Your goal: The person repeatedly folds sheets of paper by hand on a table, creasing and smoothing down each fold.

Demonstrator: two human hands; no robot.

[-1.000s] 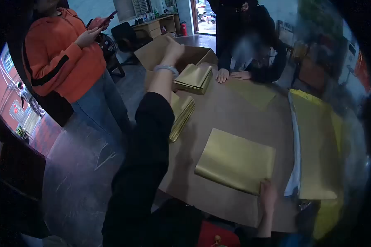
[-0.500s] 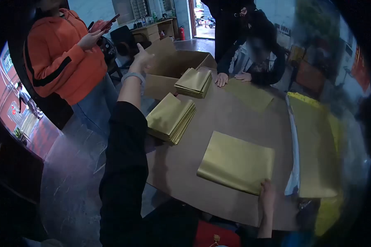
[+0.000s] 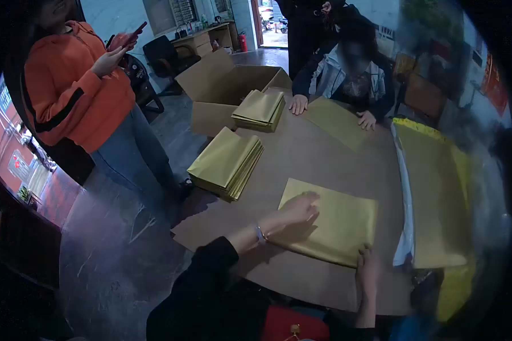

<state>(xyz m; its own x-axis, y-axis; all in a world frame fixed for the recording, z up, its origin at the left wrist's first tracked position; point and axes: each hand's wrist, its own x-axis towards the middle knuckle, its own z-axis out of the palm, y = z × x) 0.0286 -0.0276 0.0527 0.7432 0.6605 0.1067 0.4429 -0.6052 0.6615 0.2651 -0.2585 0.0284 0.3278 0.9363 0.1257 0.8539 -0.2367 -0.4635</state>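
A folded gold paper sheet (image 3: 338, 230) lies on the brown board in front of me. My left hand (image 3: 300, 209) is above its left half, with fingers loosely bent and nothing in them; whether the fingertips touch the paper is hard to see. At the lower right corner of this sheet, my right hand (image 3: 368, 262) has its fingers closed over the edge. To the left are two piles of folded gold sheets, a nearer stack (image 3: 224, 165) and a farther stack (image 3: 260, 109).
An open cardboard box (image 3: 213, 116) stands behind the stacks. Across the table, a seated person (image 3: 355, 74) rests both hands by a flat gold sheet (image 3: 338, 124). A large gold pile in plastic wrapping (image 3: 435, 199) lies at right. Someone in an orange hoodie (image 3: 77, 85) stands left, holding a phone.
My left hand has come down from near the box to the folded sheet. My right hand stays at the corner. The seated person's hands have moved apart.
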